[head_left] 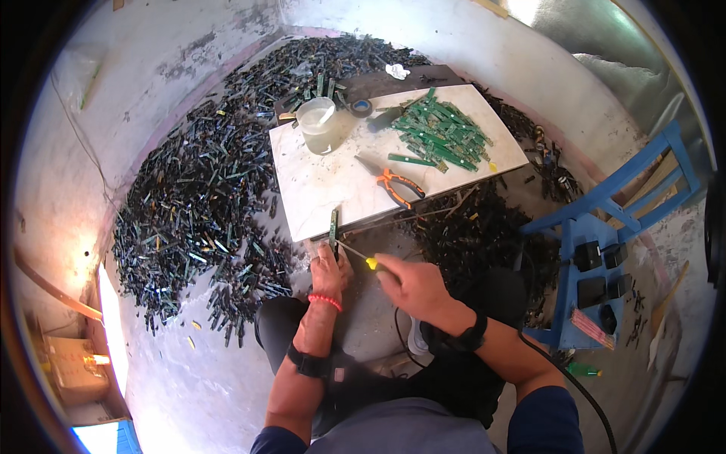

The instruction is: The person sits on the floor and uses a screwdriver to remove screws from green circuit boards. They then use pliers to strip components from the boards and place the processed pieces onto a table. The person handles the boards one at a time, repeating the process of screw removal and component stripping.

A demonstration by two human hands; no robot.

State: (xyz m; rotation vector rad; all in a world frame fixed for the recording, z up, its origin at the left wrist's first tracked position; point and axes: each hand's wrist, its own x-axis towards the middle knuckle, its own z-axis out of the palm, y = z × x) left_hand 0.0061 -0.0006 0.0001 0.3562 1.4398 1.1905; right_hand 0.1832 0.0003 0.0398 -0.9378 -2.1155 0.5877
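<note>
My left hand point(327, 274) is closed on a narrow green circuit board strip point(333, 222), which stands up from the fingers at the near edge of the white table. A red bead bracelet and a dark band circle that wrist. My right hand point(416, 286) grips a thin-shafted tool with a yellow collar point(371, 263). Its metal shaft slants toward the board, and its tip is close to my left fingers; whether they touch is too small to tell. Orange-and-black pliers point(398, 184) lie on the tabletop beyond my hands.
On the white table point(302, 193) are a heap of green board strips point(442, 132), a clear plastic tub point(318, 125) and a tape roll point(361, 108). Dark scrap strips point(204, 181) cover the floor. A blue chair point(556, 284) holding black boxes stands right. A black cable point(586, 393) passes my right arm.
</note>
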